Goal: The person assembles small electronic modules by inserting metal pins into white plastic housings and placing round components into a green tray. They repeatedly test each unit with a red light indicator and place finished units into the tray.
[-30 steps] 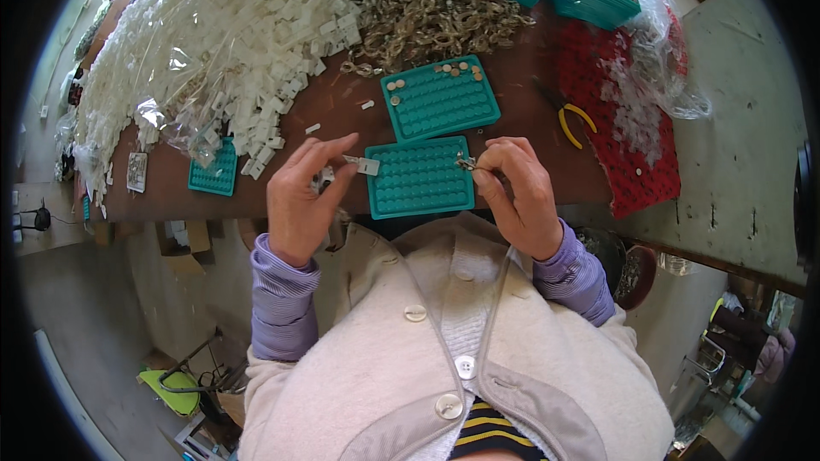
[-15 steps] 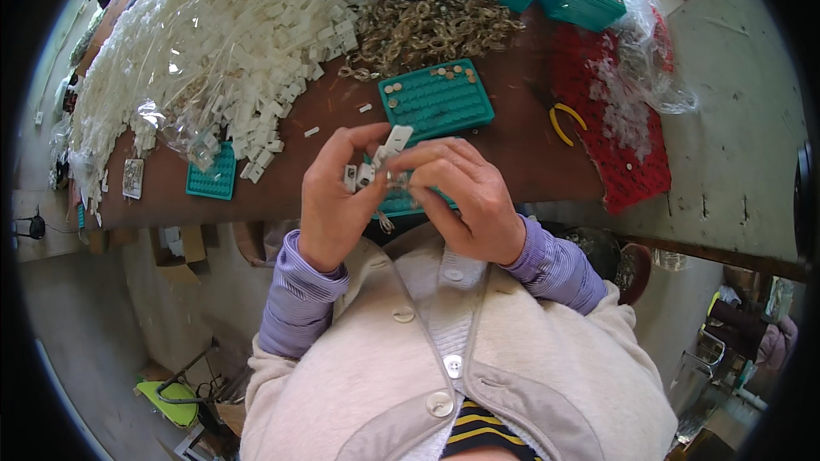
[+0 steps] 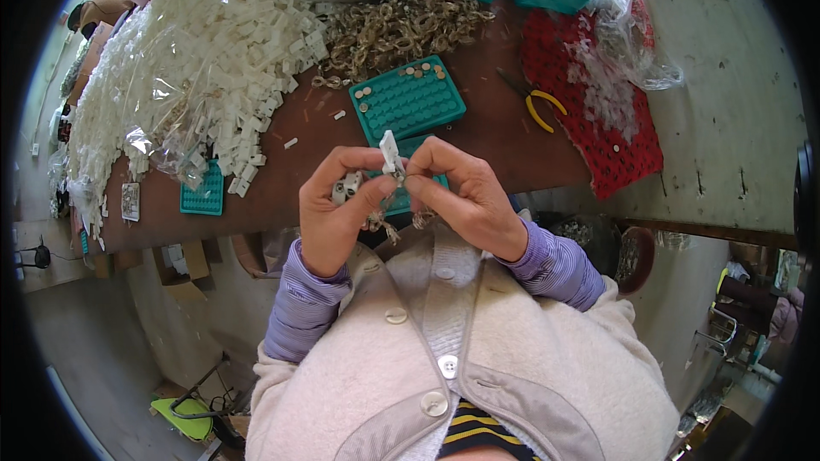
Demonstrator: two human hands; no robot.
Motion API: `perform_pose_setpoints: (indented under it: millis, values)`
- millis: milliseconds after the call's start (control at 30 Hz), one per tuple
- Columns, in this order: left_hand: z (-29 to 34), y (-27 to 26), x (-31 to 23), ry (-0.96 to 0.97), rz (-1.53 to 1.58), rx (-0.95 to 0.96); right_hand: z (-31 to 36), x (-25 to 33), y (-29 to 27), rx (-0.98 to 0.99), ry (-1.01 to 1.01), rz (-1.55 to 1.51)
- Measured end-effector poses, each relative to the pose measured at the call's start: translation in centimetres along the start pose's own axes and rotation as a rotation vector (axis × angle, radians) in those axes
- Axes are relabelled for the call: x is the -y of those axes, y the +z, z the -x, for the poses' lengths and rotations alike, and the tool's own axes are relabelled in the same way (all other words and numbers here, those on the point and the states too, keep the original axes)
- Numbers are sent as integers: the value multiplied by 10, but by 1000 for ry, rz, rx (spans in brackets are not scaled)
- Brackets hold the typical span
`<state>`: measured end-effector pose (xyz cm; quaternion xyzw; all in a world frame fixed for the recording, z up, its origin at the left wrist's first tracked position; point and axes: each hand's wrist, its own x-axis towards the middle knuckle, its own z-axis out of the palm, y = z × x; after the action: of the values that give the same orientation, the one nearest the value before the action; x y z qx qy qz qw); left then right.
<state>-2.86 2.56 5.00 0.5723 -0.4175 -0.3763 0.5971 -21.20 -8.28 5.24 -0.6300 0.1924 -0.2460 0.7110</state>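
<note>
White piece [image 3: 389, 148] is up between the two hands above the lower green tray [image 3: 416, 143], long axis pointing away from the body, top leaning slightly left; left hand [image 3: 336, 207] pinches its near end between thumb and finger, more white pieces [image 3: 346, 189] tucked in that palm. Right hand [image 3: 466, 198] is just right of that same near end, fingers closed, seemingly on a coiled cord [image 3: 423, 218] dangling below; can't tell if they touch the piece, both hands about equally near it.
</note>
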Motion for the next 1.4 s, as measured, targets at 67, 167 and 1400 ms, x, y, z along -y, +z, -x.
perform_pose_setpoints:
  millis: [67,167,1400]
  values:
    - [-1,-4,0,179,-162,29,-2,4,2,28,39,34]
    - [-6,-13,0,259,-278,98,-5,10,-3,148,-1,317]
    - [-13,12,20,-427,596,25,-10,-13,-15,-257,-694,975]
